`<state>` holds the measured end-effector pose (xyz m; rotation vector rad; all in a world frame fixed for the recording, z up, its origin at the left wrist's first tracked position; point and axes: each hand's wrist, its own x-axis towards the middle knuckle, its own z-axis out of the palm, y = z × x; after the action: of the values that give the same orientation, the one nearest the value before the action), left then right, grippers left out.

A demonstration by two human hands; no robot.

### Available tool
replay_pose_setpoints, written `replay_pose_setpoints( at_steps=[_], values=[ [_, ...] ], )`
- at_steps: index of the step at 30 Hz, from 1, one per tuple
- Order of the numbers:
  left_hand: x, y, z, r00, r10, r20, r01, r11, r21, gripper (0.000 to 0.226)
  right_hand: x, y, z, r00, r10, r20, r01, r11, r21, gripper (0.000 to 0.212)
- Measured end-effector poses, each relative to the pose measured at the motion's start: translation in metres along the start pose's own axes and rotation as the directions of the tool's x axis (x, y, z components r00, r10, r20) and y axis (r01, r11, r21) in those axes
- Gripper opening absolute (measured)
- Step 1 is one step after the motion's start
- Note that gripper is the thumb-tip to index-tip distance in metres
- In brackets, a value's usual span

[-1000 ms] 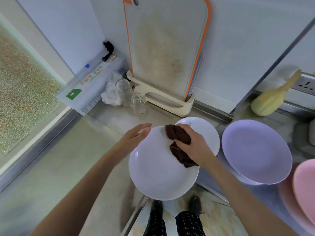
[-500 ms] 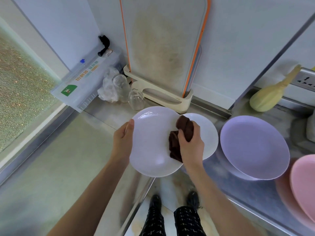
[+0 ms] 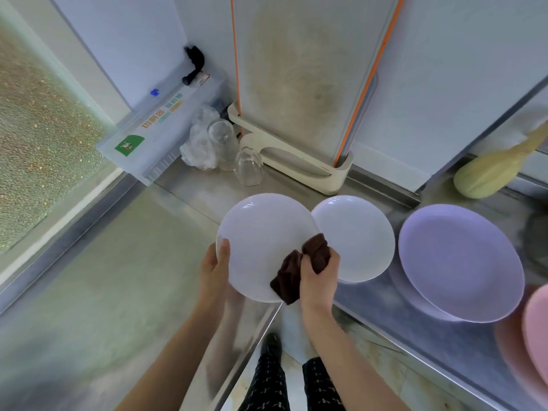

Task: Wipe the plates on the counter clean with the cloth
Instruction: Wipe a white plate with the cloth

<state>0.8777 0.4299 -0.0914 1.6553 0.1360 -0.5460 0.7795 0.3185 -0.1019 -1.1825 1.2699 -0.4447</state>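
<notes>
A person held a white plate tilted above the steel counter; the left hand gripped its left rim, thumb on the face; the right hand clutched a dark brown cloth against its lower right edge. The plate looked stiff, glossy, probably slippery and breakable, best held by the rim; the cloth was soft. A second white plate, a lilac plate and a pink plate lay along the corner counter, below pale walls.

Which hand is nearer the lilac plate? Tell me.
Right. The right hand, gripping the cloth at the held white plate's right edge, is on the side toward the lilac plate. The left hand grips the far left rim.
</notes>
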Motion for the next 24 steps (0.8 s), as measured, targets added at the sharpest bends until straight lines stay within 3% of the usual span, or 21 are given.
replay_pose_setpoints(
  at_steps=[3,8,13,24],
  values=[
    [0.023,-0.007,-0.028,0.994,-0.034,0.101,0.017,0.987,0.158,0.046,0.014,-0.011,0.004,0.989,-0.106,0.102,0.123,0.976,-0.182,0.039],
    [0.043,-0.011,-0.044,0.983,-0.146,0.112,0.115,0.962,0.248,0.018,0.031,-0.007,0.025,0.971,-0.089,0.223,0.161,0.931,-0.328,0.039],
    [0.047,-0.024,-0.04,0.991,-0.133,0.008,0.132,0.986,0.103,0.013,0.034,0.003,0.042,0.984,-0.106,0.146,0.153,0.919,-0.363,0.041],
    [0.059,-0.041,-0.038,0.983,-0.184,-0.01,0.184,0.975,0.124,0.014,0.019,0.024,0.044,0.976,-0.216,-0.015,0.188,0.882,-0.431,0.042]
  ],
)
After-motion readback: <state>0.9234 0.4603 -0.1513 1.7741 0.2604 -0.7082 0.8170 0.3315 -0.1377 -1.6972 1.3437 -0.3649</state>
